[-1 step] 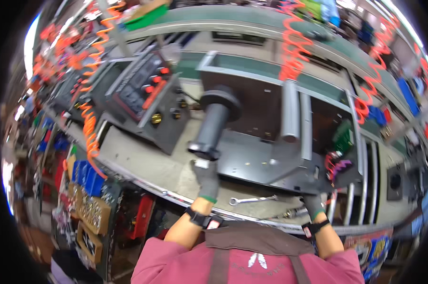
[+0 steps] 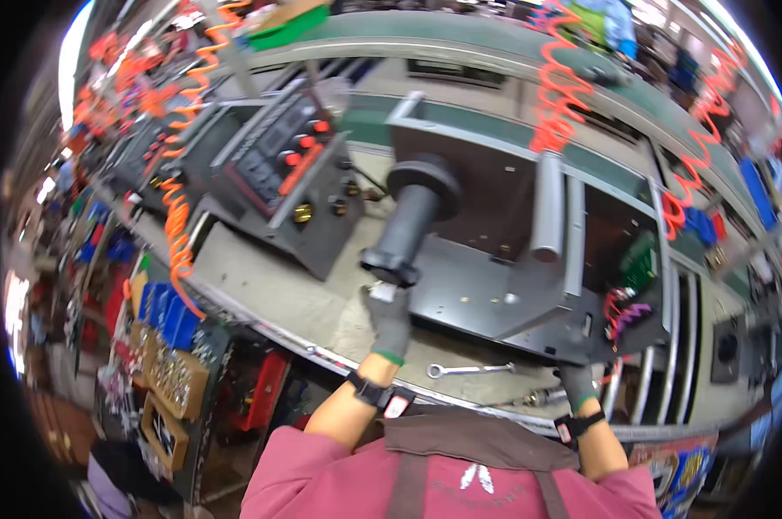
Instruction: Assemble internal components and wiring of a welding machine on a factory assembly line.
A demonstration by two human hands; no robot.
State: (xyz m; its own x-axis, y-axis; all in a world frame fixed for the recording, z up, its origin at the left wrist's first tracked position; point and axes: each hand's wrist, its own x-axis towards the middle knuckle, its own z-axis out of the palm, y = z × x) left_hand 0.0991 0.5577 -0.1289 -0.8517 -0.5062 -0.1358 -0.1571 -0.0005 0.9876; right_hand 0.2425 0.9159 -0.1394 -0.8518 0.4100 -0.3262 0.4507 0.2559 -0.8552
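Note:
A dark grey metal machine housing (image 2: 460, 298) stands open on the bench before me, with a black spool holder (image 2: 412, 221) jutting out at its left. My left hand (image 2: 389, 322), in a grey glove, grips the housing's front left corner, just below the end of the spool holder. A small white patch shows at its fingertips. At the front right edge my right hand (image 2: 577, 382), gloved too, holds the housing; its fingers are partly hidden by that edge. Red and purple wires (image 2: 624, 316) and a green circuit board (image 2: 639, 266) sit inside the right compartment.
A combination wrench (image 2: 470, 370) and a slim tool (image 2: 538, 398) lie in front of the housing. Another machine with red knobs (image 2: 278, 164) stands to the left. Orange coiled hoses (image 2: 559, 95) hang overhead. Blue bins (image 2: 168, 313) and a cardboard box of small parts (image 2: 173, 376) are lower left.
The whole scene has shifted slightly rightward in the picture, as my head turned. Both hands keep their places on the housing.

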